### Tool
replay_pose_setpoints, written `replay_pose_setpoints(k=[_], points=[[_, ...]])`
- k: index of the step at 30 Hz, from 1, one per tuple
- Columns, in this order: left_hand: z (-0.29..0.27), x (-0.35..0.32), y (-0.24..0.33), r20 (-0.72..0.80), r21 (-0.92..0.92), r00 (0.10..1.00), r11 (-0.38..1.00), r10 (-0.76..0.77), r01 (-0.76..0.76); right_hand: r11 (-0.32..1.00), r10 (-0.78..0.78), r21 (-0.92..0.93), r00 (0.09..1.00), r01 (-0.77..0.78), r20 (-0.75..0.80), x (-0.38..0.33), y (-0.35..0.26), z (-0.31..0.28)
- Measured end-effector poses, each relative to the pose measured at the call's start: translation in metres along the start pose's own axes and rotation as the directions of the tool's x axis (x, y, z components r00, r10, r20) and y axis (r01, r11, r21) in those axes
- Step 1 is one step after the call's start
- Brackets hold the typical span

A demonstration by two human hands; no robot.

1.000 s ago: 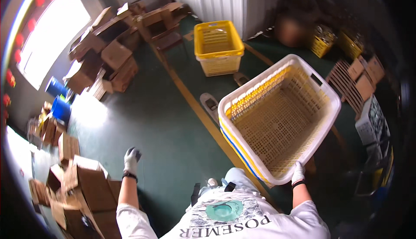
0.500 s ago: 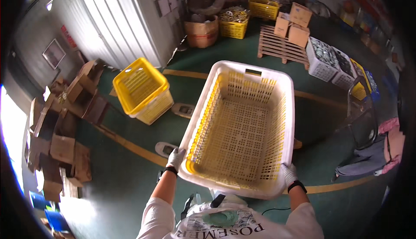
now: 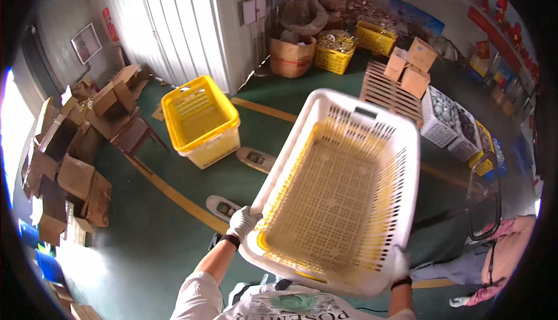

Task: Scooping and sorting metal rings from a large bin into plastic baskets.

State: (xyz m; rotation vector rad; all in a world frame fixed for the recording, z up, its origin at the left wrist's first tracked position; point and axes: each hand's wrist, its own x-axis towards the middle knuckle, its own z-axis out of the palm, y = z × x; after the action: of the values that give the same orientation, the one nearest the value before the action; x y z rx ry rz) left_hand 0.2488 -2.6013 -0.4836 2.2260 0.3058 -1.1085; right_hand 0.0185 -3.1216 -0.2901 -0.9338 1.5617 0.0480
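My gloved left hand [image 3: 243, 223] grips the near left rim of a large white plastic basket [image 3: 343, 100]. At the near right corner, my gloved right hand [image 3: 400, 263] is closed on the same rim, its fingers partly hidden. The basket is held in front of me, tilted, its far end angled to the right. Nothing lies inside it. Yellow shows through its slotted sides and along an inner edge; I cannot tell whether another basket is nested with it. Beyond my left hand stands a slotted basket with a yellow rim [image 3: 216, 136] on the floor.
Two pale, shoe-shaped platforms [image 3: 224, 207] lie left of the held basket. Cardboard boxes [image 3: 78, 178] crowd the left side. A wooden pallet [image 3: 386, 93] with cartons and filled crates [image 3: 436, 131] stand far right. A co-worker in pink [image 3: 511, 244] is near a black-framed cart [image 3: 497, 215].
The held basket has swung to the right and tilted more, with both hands still on its rim. My view has shifted. The co-worker appears nearer to the basket.
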Motion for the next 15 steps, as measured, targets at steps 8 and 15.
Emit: replay_pose_setpoints(k=[8,15], points=[[-0.007,-0.083,-0.023,-0.137,-0.529,0.989,0.848,-0.050,-0.030,0.825,-0.527,-0.246,0.850,0.509,-0.007,-0.068,-0.020,0.023],[0.016,-0.129,-0.040,-0.105,-0.834,0.981,0.551,-0.160,0.000,0.726,-0.658,-0.306,0.751,0.616,-0.052,-0.139,-0.022,0.056]])
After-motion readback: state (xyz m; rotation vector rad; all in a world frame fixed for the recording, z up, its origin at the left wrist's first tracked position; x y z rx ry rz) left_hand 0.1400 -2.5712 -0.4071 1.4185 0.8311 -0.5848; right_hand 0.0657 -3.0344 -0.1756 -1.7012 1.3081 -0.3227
